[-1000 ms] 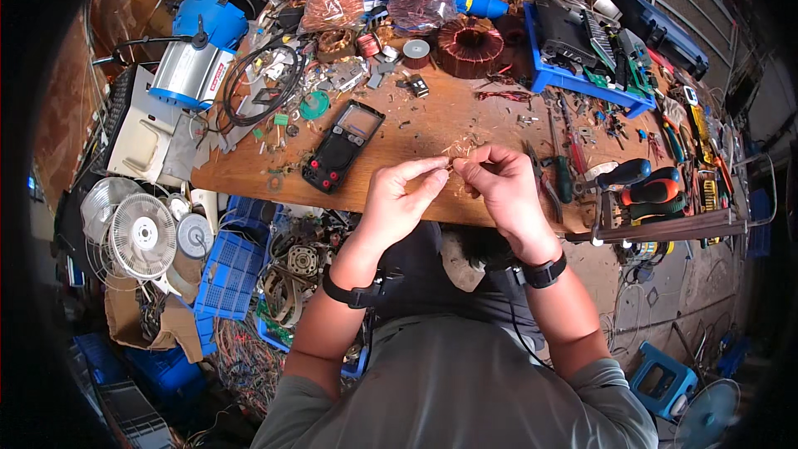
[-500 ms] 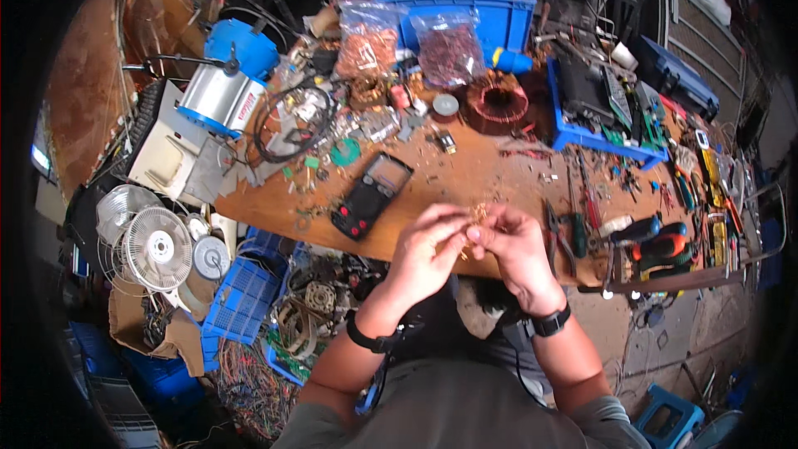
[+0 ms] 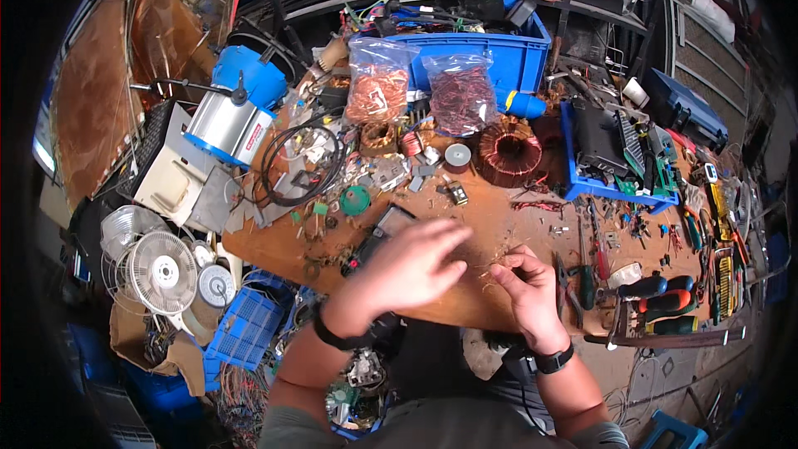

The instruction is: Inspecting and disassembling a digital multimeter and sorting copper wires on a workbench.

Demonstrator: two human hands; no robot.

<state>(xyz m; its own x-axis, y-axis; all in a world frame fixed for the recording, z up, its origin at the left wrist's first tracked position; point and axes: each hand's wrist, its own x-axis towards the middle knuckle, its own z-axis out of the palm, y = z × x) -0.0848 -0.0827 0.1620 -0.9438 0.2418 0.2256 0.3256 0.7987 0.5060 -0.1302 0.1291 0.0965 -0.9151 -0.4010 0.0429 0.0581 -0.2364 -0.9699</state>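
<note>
My right hand (image 3: pixel 529 289) pinches a loose tuft of fine copper wire (image 3: pixel 490 271) between thumb and fingertips, above the front part of the wooden bench. Thin strands stick out to the left of the pinch. My left hand (image 3: pixel 407 270), slightly smeared by motion, is apart from the wire with its fingers stretched out and thumb spread, holding nothing visible. It hovers in front of a black handheld device (image 3: pixel 392 220) with red buttons and covers much of it. Pliers (image 3: pixel 569 287) and a green-handled screwdriver (image 3: pixel 586 283) lie just right of my right hand.
Bags of copper scrap (image 3: pixel 378 87) and dark red wire (image 3: pixel 461 96) stand at the back, near a copper coil ring (image 3: pixel 509 152). A blue crate (image 3: pixel 573 187) of circuit boards sits back right. Several screwdrivers (image 3: pixel 665 303) line the right edge; a fan (image 3: pixel 165 273) stands left.
My hands were together at the copper wire; now the left has drawn away to the left and opened. The right keeps the wire, slightly lower. The view has tilted upward.
</note>
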